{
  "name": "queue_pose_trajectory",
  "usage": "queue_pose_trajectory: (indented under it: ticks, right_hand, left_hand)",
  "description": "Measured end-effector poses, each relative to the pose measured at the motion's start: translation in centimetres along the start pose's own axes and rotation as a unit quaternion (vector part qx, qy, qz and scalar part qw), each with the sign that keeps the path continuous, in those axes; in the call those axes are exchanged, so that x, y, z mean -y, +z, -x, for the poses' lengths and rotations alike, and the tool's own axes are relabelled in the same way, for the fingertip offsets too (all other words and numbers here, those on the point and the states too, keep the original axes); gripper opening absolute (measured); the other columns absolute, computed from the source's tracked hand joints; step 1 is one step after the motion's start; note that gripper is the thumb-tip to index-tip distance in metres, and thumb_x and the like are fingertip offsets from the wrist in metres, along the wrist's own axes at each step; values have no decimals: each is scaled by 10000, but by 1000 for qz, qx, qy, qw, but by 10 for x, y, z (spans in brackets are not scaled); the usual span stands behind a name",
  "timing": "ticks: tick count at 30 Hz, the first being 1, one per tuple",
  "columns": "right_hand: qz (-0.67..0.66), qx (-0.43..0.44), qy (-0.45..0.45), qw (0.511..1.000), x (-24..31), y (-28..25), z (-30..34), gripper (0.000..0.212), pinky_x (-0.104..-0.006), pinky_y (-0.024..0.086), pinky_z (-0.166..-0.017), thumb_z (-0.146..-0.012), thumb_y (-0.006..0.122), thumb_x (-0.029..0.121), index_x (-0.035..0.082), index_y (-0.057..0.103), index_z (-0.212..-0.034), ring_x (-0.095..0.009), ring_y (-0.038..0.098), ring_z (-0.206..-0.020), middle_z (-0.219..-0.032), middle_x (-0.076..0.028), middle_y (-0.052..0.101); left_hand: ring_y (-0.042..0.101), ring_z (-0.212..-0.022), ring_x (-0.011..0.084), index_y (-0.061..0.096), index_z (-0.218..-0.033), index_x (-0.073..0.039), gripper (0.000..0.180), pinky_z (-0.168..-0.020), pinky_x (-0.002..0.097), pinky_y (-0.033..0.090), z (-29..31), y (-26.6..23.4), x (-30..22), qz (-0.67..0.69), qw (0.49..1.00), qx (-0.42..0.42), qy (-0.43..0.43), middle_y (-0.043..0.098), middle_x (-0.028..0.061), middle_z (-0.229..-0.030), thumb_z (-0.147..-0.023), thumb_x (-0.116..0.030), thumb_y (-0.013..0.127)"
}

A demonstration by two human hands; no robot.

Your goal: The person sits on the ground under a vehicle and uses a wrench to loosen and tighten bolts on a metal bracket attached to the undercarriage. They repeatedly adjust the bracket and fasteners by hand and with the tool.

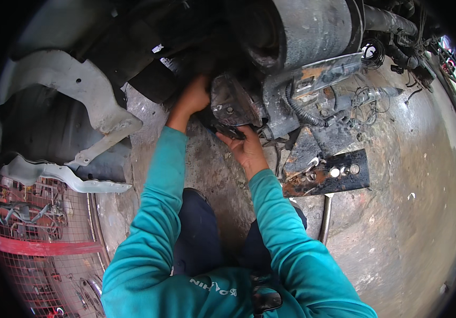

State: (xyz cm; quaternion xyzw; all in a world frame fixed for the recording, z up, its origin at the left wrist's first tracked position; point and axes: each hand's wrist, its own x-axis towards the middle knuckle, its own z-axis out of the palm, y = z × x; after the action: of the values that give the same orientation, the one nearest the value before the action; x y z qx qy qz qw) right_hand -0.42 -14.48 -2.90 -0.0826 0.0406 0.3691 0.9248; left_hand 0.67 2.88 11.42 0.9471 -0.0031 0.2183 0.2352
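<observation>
My left hand (197, 95) reaches up into the dark space beside a dirty metal bracket (233, 103) with a bolt in its face. Its fingers are lost in shadow behind that bracket. Just below the bracket, my right hand (248, 152) is closed with thumb and fingers on a small dark part (230, 131), whose kind I cannot make out. Above and to the right hangs a large grey cylinder (318, 32) with a dark hollow end. A ribbed black conduit (299, 108) curves down beside the bracket.
At right, a rusty black plate with holes (355, 177) juts out over the concrete floor (413, 212). Loose wires (371, 103) hang further back. Pale bent metal panels (74, 87) stick out on the left, above a red wire-mesh grille (47, 247). A metal rod (326, 220) stands near my right arm.
</observation>
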Motion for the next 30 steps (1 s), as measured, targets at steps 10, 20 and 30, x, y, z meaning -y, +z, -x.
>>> queue_pose_trajectory:
  ticks: [10, 20, 30]
  right_hand:
    - [-1, 15, -13, 1000, -10, -4, -15, 313, -631, 553, -941, -885, 681, 32, 18, 608, -1189, -374, 652, -1119, -1197, -159, 667]
    - [16, 18, -26, 999, -9, -1, -12, 439, -591, 505, -1053, -895, 657, 29, -3, 551, -1320, -352, 625, -1187, -1278, -157, 644]
    - [-5, 29, -39, 999, -17, -21, -21, 460, -587, 504, -1067, -875, 701, -2, -7, 550, -1310, -339, 632, -1175, -1273, -159, 644]
  left_hand:
    - [720, -910, 294, 707, -1048, 42, 347, -837, 391, 539, -18, -8, 52, 22, 997, 70, 7, 745, 217, -1007, -790, -180, 776]
    - [638, -1159, 410, 631, -1256, 56, 497, -994, 416, 489, -21, -24, 3, -48, 994, 102, 7, 657, 306, -1224, -786, -77, 721]
    - [698, -1022, 360, 691, -1121, 53, 412, -893, 414, 523, -23, -30, -25, -36, 992, 117, 19, 714, 269, -1093, -788, -173, 774]
